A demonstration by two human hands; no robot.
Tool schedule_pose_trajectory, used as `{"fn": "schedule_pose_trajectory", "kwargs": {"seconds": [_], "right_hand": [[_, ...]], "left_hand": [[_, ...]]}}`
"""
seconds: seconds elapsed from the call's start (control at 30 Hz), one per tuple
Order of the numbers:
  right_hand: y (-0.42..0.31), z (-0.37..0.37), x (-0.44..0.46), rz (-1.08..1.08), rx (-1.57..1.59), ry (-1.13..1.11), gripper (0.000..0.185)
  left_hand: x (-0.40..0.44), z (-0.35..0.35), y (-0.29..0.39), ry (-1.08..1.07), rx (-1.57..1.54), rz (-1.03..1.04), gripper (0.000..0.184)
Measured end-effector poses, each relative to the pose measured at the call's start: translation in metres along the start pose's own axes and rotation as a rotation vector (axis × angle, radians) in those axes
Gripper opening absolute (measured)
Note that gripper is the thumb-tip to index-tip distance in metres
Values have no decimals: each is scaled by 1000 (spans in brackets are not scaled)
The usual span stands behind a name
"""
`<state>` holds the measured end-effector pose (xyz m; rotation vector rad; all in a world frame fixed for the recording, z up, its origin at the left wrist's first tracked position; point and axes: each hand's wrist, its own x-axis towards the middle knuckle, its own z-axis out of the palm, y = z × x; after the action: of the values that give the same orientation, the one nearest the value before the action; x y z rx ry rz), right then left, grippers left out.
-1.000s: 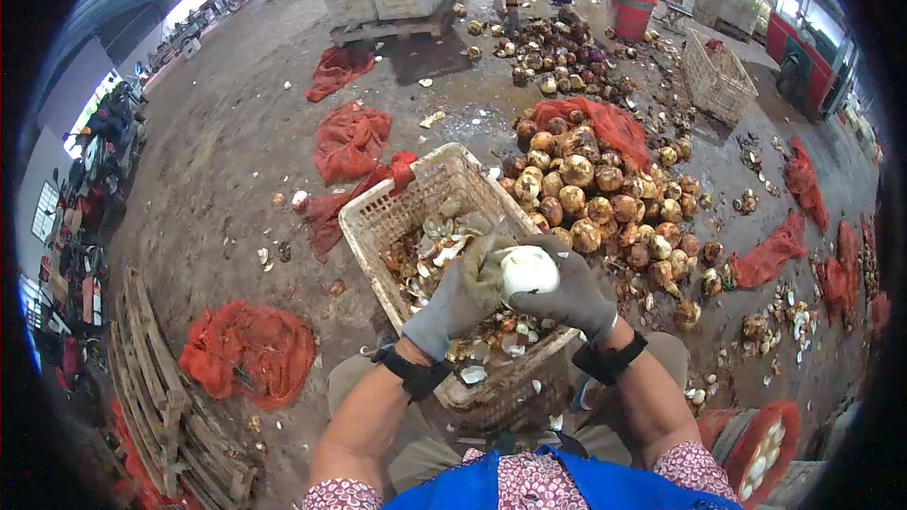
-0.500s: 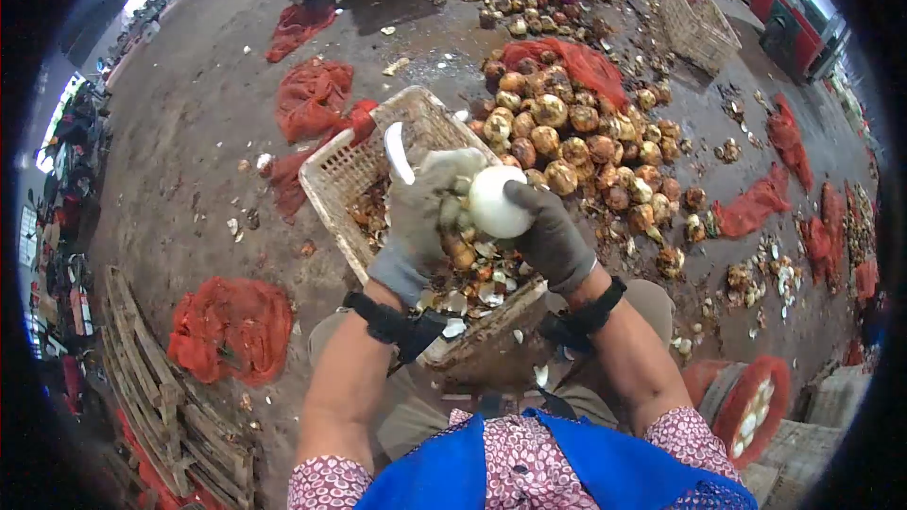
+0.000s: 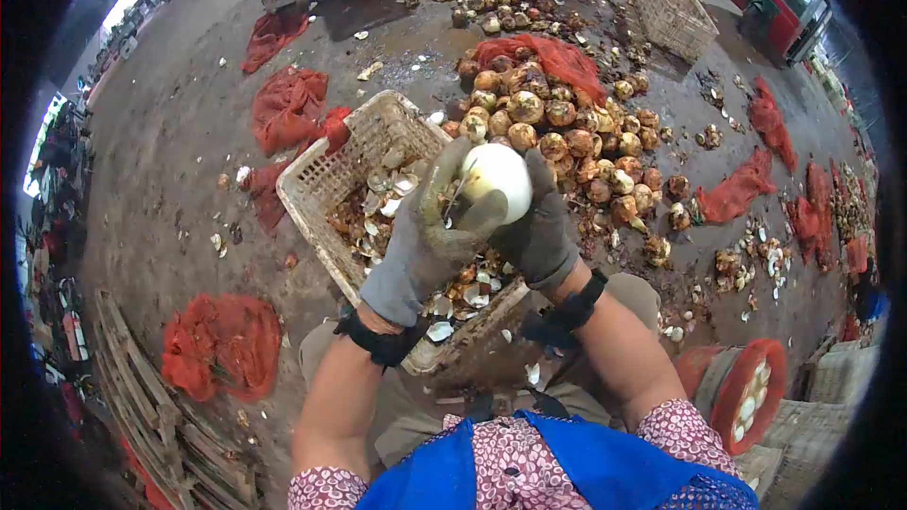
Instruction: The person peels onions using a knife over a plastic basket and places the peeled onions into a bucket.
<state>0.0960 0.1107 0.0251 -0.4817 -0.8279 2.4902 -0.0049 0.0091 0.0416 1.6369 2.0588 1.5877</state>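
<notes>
A large, white, peeled onion (image 3: 501,181) sits between my two hands above the crate. My right hand (image 3: 539,227), in a dark grey glove, grips it from the right and below. My left hand (image 3: 436,227), in a soiled lighter grey glove, closes on its left side, with the thumb across the front. A thin, dark, blade-like edge (image 3: 456,193) shows at the left fingers; what it belongs to is hidden. Beneath, a dirty white plastic crate (image 3: 312,212) holds onion skins and pale peelings (image 3: 439,307).
Beyond the crate lies a heap of unpeeled onions (image 3: 567,137), partly under red netting (image 3: 548,61). Red net bags (image 3: 222,345) lie around the floor. Wooden slats (image 3: 142,387) are at left. A red-rimmed container of peeled onions (image 3: 751,401) stands at right.
A white curved piece above my left hand is gone from there. My left hand has turned and moved against the onion, its thumb now across the front. The view has shifted slightly.
</notes>
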Motion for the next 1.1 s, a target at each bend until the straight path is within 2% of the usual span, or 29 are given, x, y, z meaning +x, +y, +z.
{"fn": "schedule_pose_trajectory", "kwargs": {"seconds": [0.03, 0.07, 0.1, 0.13, 0.17, 0.23, 0.3, 0.33, 0.37, 0.4, 0.43, 0.47, 0.5, 0.57, 0.6, 0.63, 0.7, 0.73, 0.77, 0.83, 0.87, 0.97, 1.0, 1.1], "right_hand": [[3, 3, -2, 6, -66, -15, 70], [5, -12, 4, 48, -150, -150, 68], [3, -12, 6, 53, -151, -152, 68], [1, -12, 9, -16, -366, -159, 66], [1, -10, 9, -84, -582, -165, 65], [1, 1, 2, -105, -571, -102, 65], [-3, 1, -2, 79, -305, -179, 68], [0, 6, -3, 132, -190, -46, 70], [-1, 1, 0, 127, -194, -44, 70], [0, -8, 6, 179, -96, -135, 70], [-2, -9, 8, 227, 3, -226, 70], [0, -6, 8, 175, 18, -88, 72], [-3, -5, 8, 168, 19, -92, 72], [-8, -6, 11, 190, 98, -173, 72], [-5, -11, 13, 138, 126, -166, 70], [-5, -10, 12, 141, 121, -168, 70], [-5, -7, 9, -27, -59, -94, 70], [-6, -10, 7, 0, -80, -134, 75], [-10, -11, 6, -2, -85, -140, 75], [-18, -9, 2, -105, -377, -272, 81], [-22, -4, -2, -119, -412, -263, 84], [-17, -11, 2, -188, -571, -238, 82], [-16, -13, 3, -185, -576, -240, 82], [-13, -16, 5, -192, -627, -238, 70]], "left_hand": [[1, -2, -3, 7, -1, -5, 65], [2, -4, -6, 15, -216, -127, 60], [1, -6, -8, 21, -430, -247, 56], [-1, -8, -2, 48, -538, -319, 49], [-3, -7, -4, 54, -538, -324, 49], [-8, -4, -7, 52, -403, -330, 48], [-8, -24, -17, -15, -437, -349, 42], [-7, -38, -25, 102, -685, -479, 40], [-6, -50, -33, 219, -933, -606, 39], [-4, -63, -47, 411, -1146, -557, 38], [10, -71, -33, 602, -1353, -501, 38], [17, -68, -12, 813, -1314, -591, 34], [12, -66, -23, 807, -1314, -584, 34], [-13, -61, -56, 322, -1063, -559, 31], [-13, -55, -29, 245, -753, -660, 35], [-16, -46, -31, 250, -755, -660, 35], [-19, -29, -47, 66, 15, -212, 42], [-16, -23, -52, 135, 277, 129, 54], [-21, -20, -53, 141, 277, 133, 54], [-21, -22, -22, -87, 426, -89, 69], [-20, -27, -19, -228, 495, -77, 78], [-22, -24, -21, -216, 592, -52, 72], [-19, -24, -16, -188, 628, 34, 84], [-17, -26, -16, -266, 719, 77, 80]]}}
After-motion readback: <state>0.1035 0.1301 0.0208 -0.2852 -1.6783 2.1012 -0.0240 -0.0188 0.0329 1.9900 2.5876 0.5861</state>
